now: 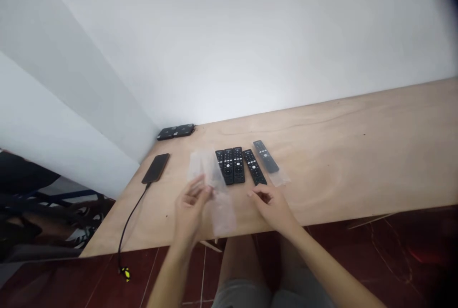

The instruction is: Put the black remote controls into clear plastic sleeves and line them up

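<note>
Your left hand (191, 207) grips clear plastic sleeves (222, 212), count unclear, over the table edge. Your right hand (268, 205), loosely curled and holding nothing, hovers just beside five black remotes (228, 167) lying side by side on the plywood table (322, 174). One phone (155, 168) lies left, cable (130, 222) attached.

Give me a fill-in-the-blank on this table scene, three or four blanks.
The left hand grips a clear ____ sleeve.
The plywood table holds ____ black remote controls.
The right hand is nearest the ____ remote from the left.
The phone trails a ____ cable.
Answers: plastic; five; fourth; black.
</note>
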{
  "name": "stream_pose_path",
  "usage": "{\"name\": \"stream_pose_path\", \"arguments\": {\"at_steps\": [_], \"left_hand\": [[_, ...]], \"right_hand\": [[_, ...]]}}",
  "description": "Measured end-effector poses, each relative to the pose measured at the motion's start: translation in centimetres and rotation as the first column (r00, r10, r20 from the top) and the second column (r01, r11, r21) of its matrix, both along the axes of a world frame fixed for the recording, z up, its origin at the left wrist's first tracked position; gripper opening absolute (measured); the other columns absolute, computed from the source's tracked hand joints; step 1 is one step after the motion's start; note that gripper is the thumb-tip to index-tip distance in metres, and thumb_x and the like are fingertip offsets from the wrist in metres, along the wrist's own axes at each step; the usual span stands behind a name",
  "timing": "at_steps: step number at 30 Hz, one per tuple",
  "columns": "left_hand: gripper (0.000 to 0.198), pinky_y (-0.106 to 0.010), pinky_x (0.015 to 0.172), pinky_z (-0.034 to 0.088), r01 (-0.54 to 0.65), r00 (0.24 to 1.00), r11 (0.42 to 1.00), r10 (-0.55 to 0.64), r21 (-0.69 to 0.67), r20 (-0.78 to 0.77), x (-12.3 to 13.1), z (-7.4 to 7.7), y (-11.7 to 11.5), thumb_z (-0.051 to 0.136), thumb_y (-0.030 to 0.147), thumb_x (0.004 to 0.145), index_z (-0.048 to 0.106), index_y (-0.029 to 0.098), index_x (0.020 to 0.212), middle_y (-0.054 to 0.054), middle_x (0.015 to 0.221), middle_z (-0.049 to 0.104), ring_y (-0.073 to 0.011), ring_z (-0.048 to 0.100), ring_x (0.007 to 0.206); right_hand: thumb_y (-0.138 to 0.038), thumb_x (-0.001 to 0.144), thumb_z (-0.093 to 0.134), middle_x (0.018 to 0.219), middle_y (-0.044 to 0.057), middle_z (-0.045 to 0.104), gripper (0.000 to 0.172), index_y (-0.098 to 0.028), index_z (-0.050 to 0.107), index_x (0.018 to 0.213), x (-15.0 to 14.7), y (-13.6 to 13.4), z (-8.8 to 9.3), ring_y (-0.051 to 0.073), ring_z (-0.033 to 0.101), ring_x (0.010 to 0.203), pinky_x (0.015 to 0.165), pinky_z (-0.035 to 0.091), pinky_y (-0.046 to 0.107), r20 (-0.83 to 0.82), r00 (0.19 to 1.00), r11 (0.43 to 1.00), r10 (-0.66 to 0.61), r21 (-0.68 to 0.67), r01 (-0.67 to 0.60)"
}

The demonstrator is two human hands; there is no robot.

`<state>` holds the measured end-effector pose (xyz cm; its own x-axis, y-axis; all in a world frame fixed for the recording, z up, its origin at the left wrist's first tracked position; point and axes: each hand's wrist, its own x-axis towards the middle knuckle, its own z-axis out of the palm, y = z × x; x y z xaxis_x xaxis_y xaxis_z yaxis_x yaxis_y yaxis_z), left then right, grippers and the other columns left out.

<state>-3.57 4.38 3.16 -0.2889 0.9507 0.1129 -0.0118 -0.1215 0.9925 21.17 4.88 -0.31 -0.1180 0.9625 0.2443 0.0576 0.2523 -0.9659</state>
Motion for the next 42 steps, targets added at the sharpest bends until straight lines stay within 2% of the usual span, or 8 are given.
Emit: {"name": "stream_pose_path", "arguments": {"at_steps": [5, 12, 18, 21, 24, 27, 32, 42], "left_hand": [[0.062, -0.032, 0.087, 0.065, -0.198, 0.962, 0.975, 0.214, 0.103, -0.171, -7.6, 4.1, 5.3, 0.092, 0.046, 0.08, 0.076, 0.015, 0.131, -0.01, 0.107, 0.083, -0.0187, 0.078, 0.089], [0.048, -0.047, 0.082, 0.068, -0.278, 0.817, 0.96, 0.251, 0.026, -0.52, -10.9, 0.3, 11.0, 0.079, 0.04, 0.076, 0.077, 0.009, 0.113, -0.016, 0.096, 0.082, -0.0289, 0.08, 0.084], [0.039, -0.06, 0.111, 0.056, -0.216, 0.647, 0.964, 0.262, 0.157, -0.716, -9.1, 0.0, 9.2, 0.077, 0.039, 0.083, 0.077, 0.019, 0.117, -0.017, 0.13, 0.075, -0.0401, 0.069, 0.127], [0.032, -0.057, 0.119, 0.051, 0.041, 0.558, 0.967, 0.185, 0.25, -0.809, -6.2, 0.2, 7.3, 0.071, 0.039, 0.096, 0.076, 0.023, 0.122, -0.013, 0.129, 0.075, -0.0351, 0.067, 0.129], [0.035, -0.055, 0.119, 0.053, 0.373, 0.393, 0.91, 0.023, 0.182, -0.919, -2.6, -0.9, 5.6, 0.065, 0.036, 0.105, 0.071, 0.024, 0.138, -0.013, 0.139, 0.071, -0.032, 0.065, 0.134], [0.041, -0.06, 0.122, 0.05, 0.424, 0.274, 0.899, -0.015, 0.106, -0.962, -0.3, -3.0, 4.5, 0.062, 0.034, 0.108, 0.066, 0.026, 0.148, -0.014, 0.156, 0.062, -0.0355, 0.055, 0.149], [0.041, -0.064, 0.123, 0.048, 0.377, 0.283, 0.917, 0.021, 0.131, -0.959, 0.4, -4.8, 3.8, 0.059, 0.033, 0.11, 0.065, 0.026, 0.15, -0.013, 0.16, 0.059, -0.0378, 0.048, 0.155], [0.041, -0.063, 0.126, 0.045, 0.356, 0.298, 0.923, 0.032, 0.142, -0.954, 1.3, -4.0, 3.1, 0.064, 0.034, 0.107, 0.064, 0.026, 0.148, -0.014, 0.16, 0.054, -0.0381, 0.045, 0.155]], "right_hand": [[-0.05, 0.104, 0.066, 0.076, 0.003, 0.067, 0.038, -0.02, 0.076, 0.084, 2.8, -0.3, -0.4, 0.021, 0.059, 0.073, 0.067, 0.045, 0.032, 0.002, 0.991, 0.991, -0.131, -0.004, 0.131], [-0.05, 0.105, 0.063, 0.072, 0.002, 0.064, 0.04, -0.019, 0.074, 0.082, 3.0, -0.3, -0.5, 0.021, 0.059, 0.07, 0.063, 0.044, 0.03, 0.025, 0.985, 0.985, -0.173, 0.021, 0.172], [-0.039, 0.106, 0.06, 0.081, 0.005, 0.07, 0.03, -0.021, 0.075, 0.088, 2.6, -0.5, -0.3, 0.024, 0.064, 0.078, 0.071, 0.05, 0.034, 0.113, 0.971, 0.976, -0.212, 0.067, 0.206], [-0.031, 0.104, 0.06, 0.107, 0.011, 0.075, 0.021, -0.023, 0.078, 0.098, 2.2, -0.4, -0.7, 0.03, 0.069, 0.102, 0.092, 0.057, 0.044, 0.226, 0.928, 0.95, -0.295, 0.172, 0.26], [-0.025, 0.102, 0.061, 0.132, 0.015, 0.072, 0.02, -0.022, 0.08, 0.107, 1.7, -0.2, -1.3, 0.036, 0.064, 0.125, 0.11, 0.053, 0.057, 0.357, 0.864, 0.923, -0.355, 0.278, 0.265], [-0.021, 0.102, 0.059, 0.146, 0.016, 0.069, 0.028, -0.022, 0.08, 0.121, 1.2, -0.3, -1.4, 0.038, 0.06, 0.135, 0.116, 0.049, 0.062, 0.501, 0.794, 0.926, -0.344, 0.32, 0.2], [-0.019, 0.104, 0.055, 0.162, 0.012, 0.062, 0.041, -0.022, 0.071, 0.141, 0.4, -0.6, -0.9, 0.038, 0.055, 0.147, 0.118, 0.046, 0.062, 0.669, 0.685, 0.949, -0.289, 0.297, 0.111], [-0.024, 0.104, 0.052, 0.172, 0.006, 0.051, 0.055, -0.029, 0.056, 0.159, 1.0, 0.4, -1.3, 0.038, 0.044, 0.158, 0.119, 0.042, 0.062, 0.722, 0.6, 0.937, -0.343, 0.305, 0.17]]}}
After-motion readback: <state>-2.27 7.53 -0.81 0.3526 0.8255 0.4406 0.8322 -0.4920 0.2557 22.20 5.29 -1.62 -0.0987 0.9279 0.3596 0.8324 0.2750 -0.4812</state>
